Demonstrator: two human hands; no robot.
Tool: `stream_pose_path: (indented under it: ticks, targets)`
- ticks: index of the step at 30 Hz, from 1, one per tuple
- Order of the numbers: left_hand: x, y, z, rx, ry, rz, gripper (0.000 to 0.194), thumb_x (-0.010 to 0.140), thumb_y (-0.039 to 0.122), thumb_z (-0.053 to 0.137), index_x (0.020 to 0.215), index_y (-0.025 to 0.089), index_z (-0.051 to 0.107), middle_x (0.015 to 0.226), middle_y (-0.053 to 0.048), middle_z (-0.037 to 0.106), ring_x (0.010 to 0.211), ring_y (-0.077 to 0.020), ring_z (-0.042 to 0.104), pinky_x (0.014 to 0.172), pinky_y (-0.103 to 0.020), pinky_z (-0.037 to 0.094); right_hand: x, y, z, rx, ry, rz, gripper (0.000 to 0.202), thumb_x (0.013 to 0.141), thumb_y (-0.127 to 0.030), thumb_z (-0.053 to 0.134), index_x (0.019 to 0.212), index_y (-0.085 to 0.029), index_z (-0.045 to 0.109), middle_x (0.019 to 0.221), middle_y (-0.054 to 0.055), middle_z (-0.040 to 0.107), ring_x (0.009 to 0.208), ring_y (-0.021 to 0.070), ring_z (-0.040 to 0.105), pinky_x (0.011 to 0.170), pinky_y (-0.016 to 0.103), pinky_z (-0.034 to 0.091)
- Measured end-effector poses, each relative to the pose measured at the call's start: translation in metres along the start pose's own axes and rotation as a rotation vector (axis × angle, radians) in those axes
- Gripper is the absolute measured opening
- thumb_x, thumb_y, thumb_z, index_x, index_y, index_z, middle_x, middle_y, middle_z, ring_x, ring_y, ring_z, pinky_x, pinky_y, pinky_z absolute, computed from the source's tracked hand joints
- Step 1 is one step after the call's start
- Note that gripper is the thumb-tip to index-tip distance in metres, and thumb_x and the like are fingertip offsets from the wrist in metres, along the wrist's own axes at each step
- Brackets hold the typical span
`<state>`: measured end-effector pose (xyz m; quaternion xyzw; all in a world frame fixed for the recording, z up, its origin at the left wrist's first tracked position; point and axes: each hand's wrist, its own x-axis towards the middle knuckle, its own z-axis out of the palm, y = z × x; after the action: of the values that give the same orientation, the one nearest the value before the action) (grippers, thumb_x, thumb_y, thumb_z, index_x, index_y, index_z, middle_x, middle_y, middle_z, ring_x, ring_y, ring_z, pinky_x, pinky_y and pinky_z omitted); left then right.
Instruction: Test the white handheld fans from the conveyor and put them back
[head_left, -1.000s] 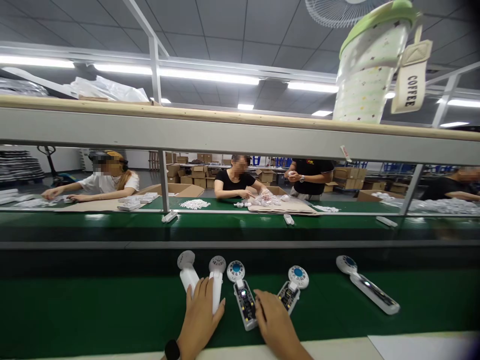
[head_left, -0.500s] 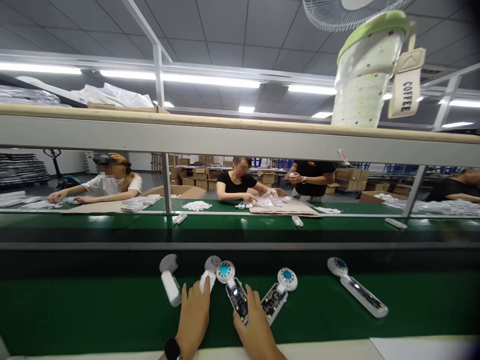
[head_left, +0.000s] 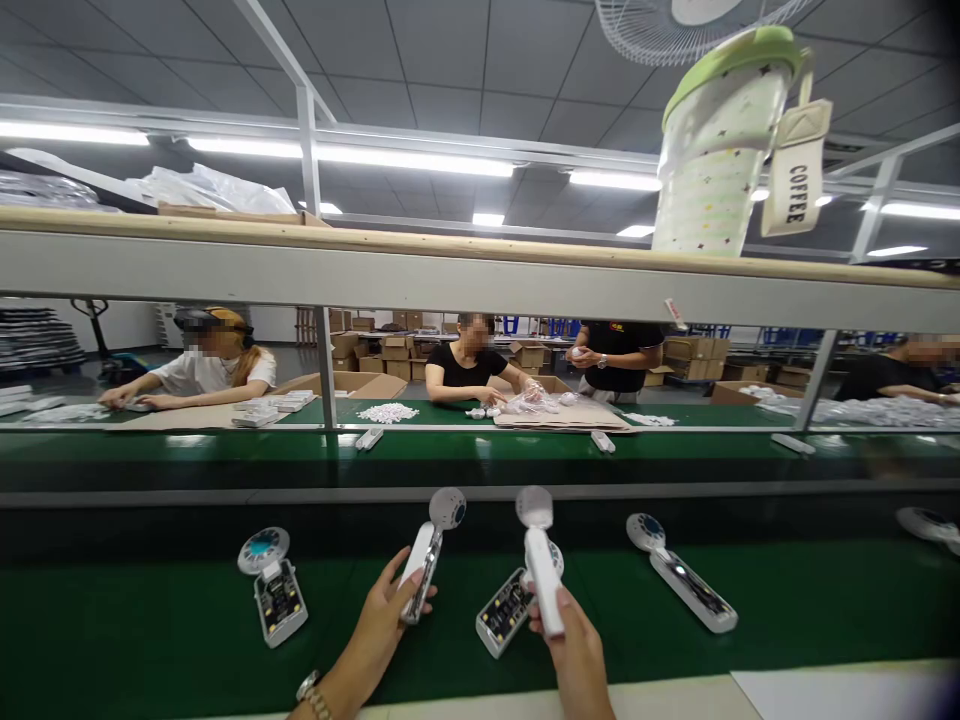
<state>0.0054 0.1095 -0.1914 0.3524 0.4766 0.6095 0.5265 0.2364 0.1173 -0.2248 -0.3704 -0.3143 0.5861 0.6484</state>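
Note:
My left hand (head_left: 384,612) grips a white handheld device (head_left: 421,560) by its handle, round head up, with the circuit side turned to the right. In my right hand (head_left: 571,640) is another white device (head_left: 541,565), its smooth back facing me. Behind and left of it, a device with an exposed circuit board (head_left: 504,612) lies on the green belt (head_left: 187,640), its head partly hidden. Further left lies an open device (head_left: 281,603) with a blue-centred head. A longer open device (head_left: 694,590) rests to the right, its small light lit.
Another device (head_left: 930,527) lies at the far right edge. A metal rail (head_left: 225,497) runs behind the near belt. Overhead, a shelf (head_left: 450,275) holds a green-lidded cup (head_left: 720,150). People sit and stand across the line.
Both hands have lifted devices off the belt and hold them upright. An open device now lies at the left, and another device has appeared at the far right edge.

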Motion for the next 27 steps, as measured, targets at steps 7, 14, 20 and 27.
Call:
stream_pose_path:
  ticks: [7,14,20,27]
  targets:
    - [-0.015,0.007,0.008,-0.207,-0.16,-0.151,0.047,0.061,0.023,0.078,0.102,0.014,0.056,0.098,-0.009,0.066,0.08,-0.0217,0.065,0.073,-0.035,0.054,0.014,-0.028,-0.018,0.299,-0.157,0.235,0.041,0.062,-0.035,0.078,0.093,-0.018,0.059,0.086,0.003,0.07,0.091,0.0235,0.065,0.078,0.033,0.052]
    - [-0.021,0.002,0.011,-0.03,-0.244,-0.171,0.039,0.072,0.045,0.066,0.095,0.016,0.051,0.075,-0.005,0.066,0.052,-0.0153,0.06,0.046,-0.028,0.051,0.004,-0.029,-0.015,0.12,-0.155,0.252,0.031,0.062,-0.037,0.078,0.08,-0.018,0.061,0.068,-0.003,0.064,0.065,0.0113,0.06,0.067,0.024,0.052]
    - [-0.034,-0.005,0.029,0.069,-0.382,-0.227,0.054,0.068,0.047,0.07,0.107,0.02,0.043,0.083,-0.007,0.067,0.05,-0.0179,0.064,0.043,-0.027,0.05,-0.005,-0.028,-0.007,0.104,-0.157,0.22,0.049,0.06,-0.039,0.08,0.1,-0.02,0.06,0.104,0.004,0.067,0.077,0.0158,0.064,0.068,0.027,0.05]
    - [-0.049,-0.015,0.036,-0.009,-0.443,-0.244,0.063,0.065,0.033,0.075,0.116,0.024,0.038,0.089,-0.005,0.064,0.057,-0.0185,0.064,0.058,-0.034,0.051,-0.009,-0.023,0.0,-0.018,-0.205,0.275,0.05,0.069,-0.048,0.07,0.106,-0.02,0.052,0.071,0.0,0.068,0.052,0.0135,0.061,0.047,0.022,0.041]
